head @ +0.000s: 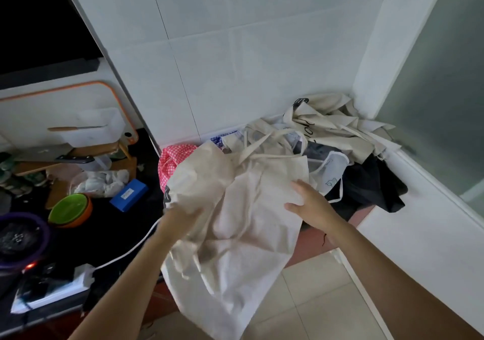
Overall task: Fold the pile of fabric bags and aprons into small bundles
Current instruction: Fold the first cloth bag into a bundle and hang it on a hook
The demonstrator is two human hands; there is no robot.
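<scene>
The cream bag (235, 222) hangs in front of the pile (335, 130). The right hand (310, 203) pinches its right edge. The left hand (180, 215) is blurred and half-buried in folds, so I cannot tell its grip.

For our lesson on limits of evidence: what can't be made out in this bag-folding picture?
Head view:
Fingers of the left hand: motion-blurred, sunk in the beige tote bag.
Its bottom corner: cut by the lower frame edge.
Print on the pile's lettered bag: mostly hidden by folds.
Label on the blue box: too small.
</scene>
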